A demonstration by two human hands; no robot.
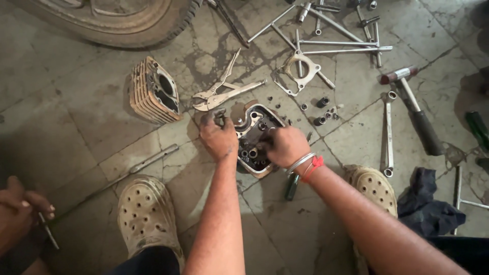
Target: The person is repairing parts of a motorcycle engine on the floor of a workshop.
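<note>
A greasy engine cylinder head (253,127) lies on the stained concrete floor between my feet. My left hand (218,136) grips its left edge with oily fingers. My right hand (285,146), with a metal bangle and red thread at the wrist, is curled over the head's right side with its fingertips down inside it; what they pinch is hidden. A dark-handled tool (291,186) lies on the floor under my right wrist.
A finned cylinder block (154,91), locking pliers (220,91), a gasket (300,71), small sockets (323,109), T-handle wrenches (336,35), a hammer (413,107), a box spanner (388,132), a dark rag (428,203), a tyre (117,20). Another person's hand (20,209) at left holds a thin rod.
</note>
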